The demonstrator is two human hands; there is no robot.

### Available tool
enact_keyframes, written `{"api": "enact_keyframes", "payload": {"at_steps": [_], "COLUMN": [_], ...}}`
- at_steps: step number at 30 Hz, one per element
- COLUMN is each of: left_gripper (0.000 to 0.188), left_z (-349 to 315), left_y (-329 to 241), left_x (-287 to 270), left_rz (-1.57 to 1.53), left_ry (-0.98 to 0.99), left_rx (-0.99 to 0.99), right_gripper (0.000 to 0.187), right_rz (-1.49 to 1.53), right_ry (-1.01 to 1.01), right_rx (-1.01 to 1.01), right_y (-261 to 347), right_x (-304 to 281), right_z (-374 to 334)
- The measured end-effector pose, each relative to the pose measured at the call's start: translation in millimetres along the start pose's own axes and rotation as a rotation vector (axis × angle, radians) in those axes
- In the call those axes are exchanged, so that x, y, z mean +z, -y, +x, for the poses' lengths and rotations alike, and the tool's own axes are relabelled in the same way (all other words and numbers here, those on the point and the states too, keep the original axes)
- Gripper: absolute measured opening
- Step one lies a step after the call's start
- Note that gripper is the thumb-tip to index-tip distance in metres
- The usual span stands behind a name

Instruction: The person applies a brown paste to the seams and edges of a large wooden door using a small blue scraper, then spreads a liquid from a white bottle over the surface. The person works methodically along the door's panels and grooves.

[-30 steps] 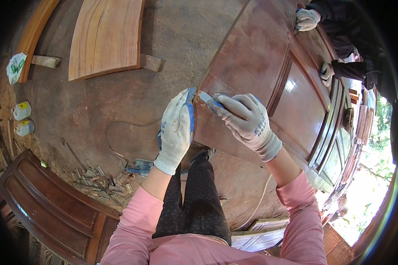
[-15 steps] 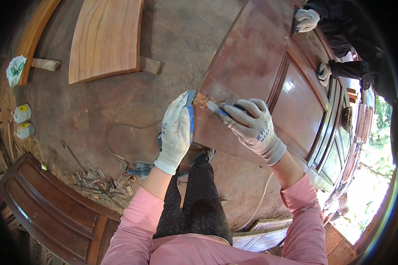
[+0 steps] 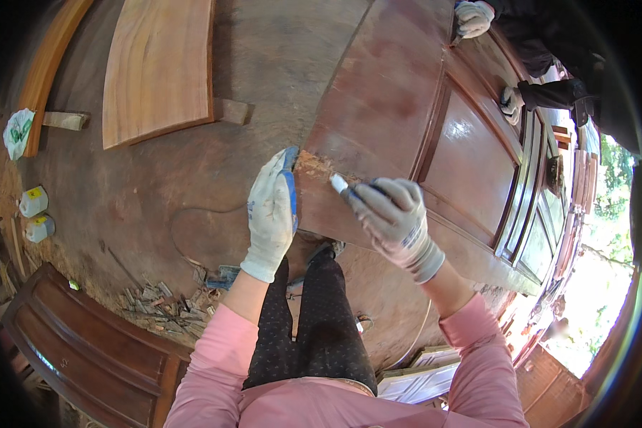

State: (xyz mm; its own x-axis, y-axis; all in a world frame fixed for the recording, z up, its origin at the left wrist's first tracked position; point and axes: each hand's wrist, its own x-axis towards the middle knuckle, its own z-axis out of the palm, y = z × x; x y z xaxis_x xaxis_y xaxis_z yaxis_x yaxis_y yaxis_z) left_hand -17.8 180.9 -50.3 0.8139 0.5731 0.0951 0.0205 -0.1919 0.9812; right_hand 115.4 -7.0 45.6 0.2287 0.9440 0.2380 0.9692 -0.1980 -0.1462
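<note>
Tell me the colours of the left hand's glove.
The glove on the left hand is off-white, with blue on the palm side; best seen in the head view.

4 gloved hands (image 3: 392,214), 2 jugs (image 3: 33,202)

Both hands gloved. Left hand (image 3: 268,210): off-white knit glove, blue coating along the palm side and fingertips, some grubby smudges. Right hand (image 3: 392,212): same off-white knit, greyer around the fingers, small blue print on the back near the wrist, blurred. Cuffs were ribbed, snug. Pink top (image 3: 314,406), visible seams; long pink sleeves (image 3: 217,357), ending short of the gloves, creased. Trousers (image 3: 333,321) were black with small pale flecks. Shoe (image 3: 324,252) looked dark, mostly hidden.
</note>
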Motion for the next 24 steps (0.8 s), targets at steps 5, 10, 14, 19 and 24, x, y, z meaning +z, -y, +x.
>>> {"api": "enact_keyframes", "payload": {"at_steps": [5,10,14,19,24], "left_gripper": [0.046,0.046,0.045,0.043,0.011], "left_z": [-3,-2,-2,-3,-43], "left_y": [6,6,11,-1,-84], "left_x": [-1,4,-2,-9,-14], "left_rz": [0.036,-0.069,-0.092,0.046,0.200], "left_ry": [-0.028,-0.019,-0.020,-0.069,-0.023], "left_rx": [-0.029,-0.076,-0.083,-0.093,-0.185], "right_gripper": [0.046,0.047,0.038,0.025,0.026], "right_rz": [0.018,0.050,0.370,0.957,1.359], "right_ry": [-0.082,-0.028,-0.132,-0.403,-0.629], "right_rx": [0.186,0.205,0.496,1.362,1.609], "right_y": [19,53,95,126,135], "right_x": [-4,-3,-19,-41,-81], "right_z": [-6,-15,-34,-65,-91]}}
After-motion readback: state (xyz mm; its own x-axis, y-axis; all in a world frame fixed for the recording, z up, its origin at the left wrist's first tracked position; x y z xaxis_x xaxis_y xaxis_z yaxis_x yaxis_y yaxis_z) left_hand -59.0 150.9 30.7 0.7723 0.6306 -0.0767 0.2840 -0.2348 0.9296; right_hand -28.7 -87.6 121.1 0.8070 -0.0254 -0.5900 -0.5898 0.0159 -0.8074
